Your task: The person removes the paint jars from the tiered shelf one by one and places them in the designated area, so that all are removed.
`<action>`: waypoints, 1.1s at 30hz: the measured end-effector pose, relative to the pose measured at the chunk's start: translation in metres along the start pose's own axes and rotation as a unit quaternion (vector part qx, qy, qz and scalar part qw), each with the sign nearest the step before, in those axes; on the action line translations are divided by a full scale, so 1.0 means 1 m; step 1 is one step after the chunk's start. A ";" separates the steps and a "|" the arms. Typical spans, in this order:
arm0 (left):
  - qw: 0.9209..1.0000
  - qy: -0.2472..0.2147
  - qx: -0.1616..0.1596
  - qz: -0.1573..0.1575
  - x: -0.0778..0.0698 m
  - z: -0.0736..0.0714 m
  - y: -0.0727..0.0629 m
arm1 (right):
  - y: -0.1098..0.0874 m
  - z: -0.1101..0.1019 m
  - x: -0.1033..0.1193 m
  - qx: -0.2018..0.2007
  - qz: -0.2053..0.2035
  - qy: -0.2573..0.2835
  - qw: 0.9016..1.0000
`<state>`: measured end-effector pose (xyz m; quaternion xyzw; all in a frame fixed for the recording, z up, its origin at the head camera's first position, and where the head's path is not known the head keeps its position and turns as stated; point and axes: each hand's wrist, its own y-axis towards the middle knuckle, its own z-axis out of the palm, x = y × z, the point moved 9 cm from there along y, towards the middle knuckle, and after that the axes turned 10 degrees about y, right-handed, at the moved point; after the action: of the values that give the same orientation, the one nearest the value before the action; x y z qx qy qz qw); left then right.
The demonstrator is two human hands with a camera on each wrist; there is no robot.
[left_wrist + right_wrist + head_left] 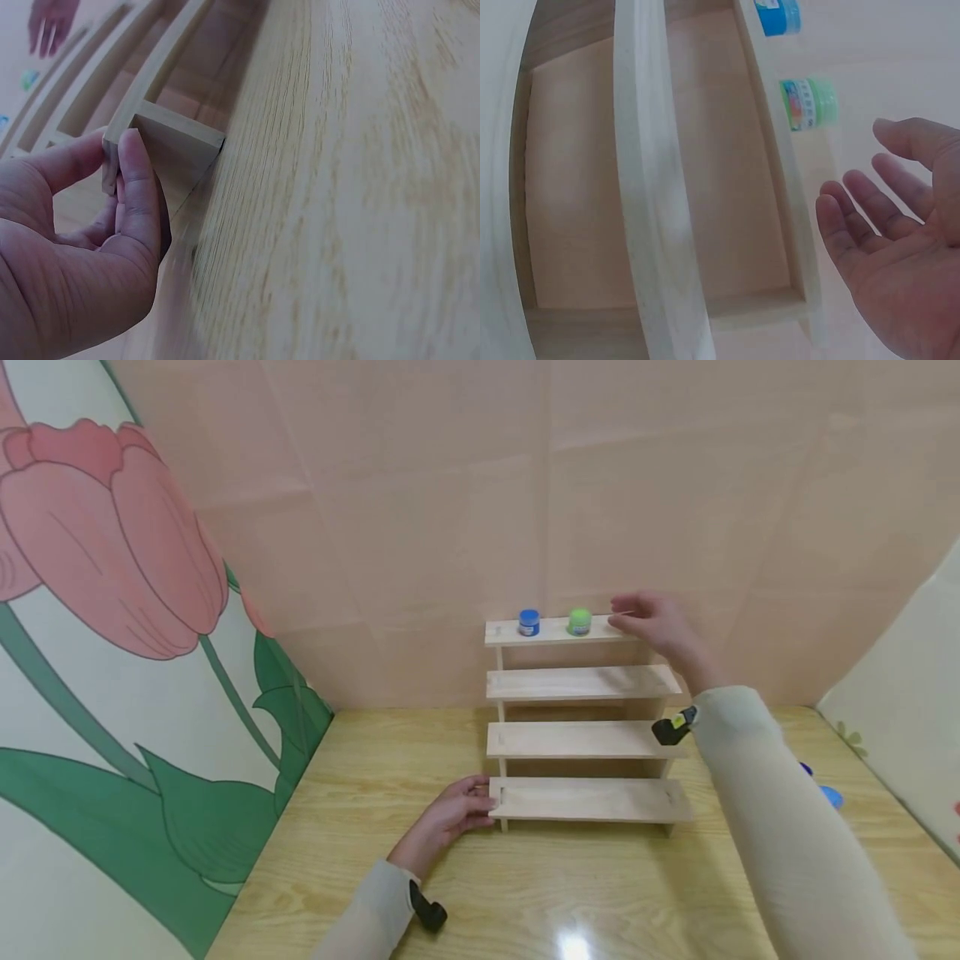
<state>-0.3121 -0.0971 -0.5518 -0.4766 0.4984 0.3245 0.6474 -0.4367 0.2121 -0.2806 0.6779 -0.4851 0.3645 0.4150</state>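
Observation:
A wooden four-step rack (588, 799) stands on the table against the back wall. My left hand (450, 812) pinches the left end of its lowest step; in the left wrist view the thumb and fingers (136, 187) close round the board's end. On the top step sit a blue-lidded jar (529, 623) and, to its right, a green-lidded jar (579, 622). Over the right end of that step is my right hand (660, 625), its fingers loosely spread and holding nothing. In the right wrist view a gap separates the hand from the green-lidded jar (808, 103).
Blue objects (831, 796) lie on the table at the right, partly hidden by my right sleeve. A pink cloth-like backdrop (420, 543) rises behind the rack. A tulip-printed panel (112, 552) stands at the left, a pale panel (915, 693) at the right.

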 end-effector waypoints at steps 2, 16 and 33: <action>1.000 0.002 0.001 0.001 -0.001 0.000 0.000 | 0.002 0.004 -0.001 0.000 0.005 0.006 1.000; 1.000 -0.004 -0.004 -0.004 0.000 -0.001 0.001 | 0.020 0.024 0.001 -0.015 0.026 0.000 1.000; 1.000 -0.002 0.000 0.003 0.000 -0.001 0.002 | 0.036 0.046 -0.002 -0.006 0.041 -0.031 0.999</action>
<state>-0.3139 -0.0972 -0.5525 -0.4746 0.4987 0.3274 0.6471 -0.4670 0.1637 -0.2927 0.6660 -0.5275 0.3568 0.3885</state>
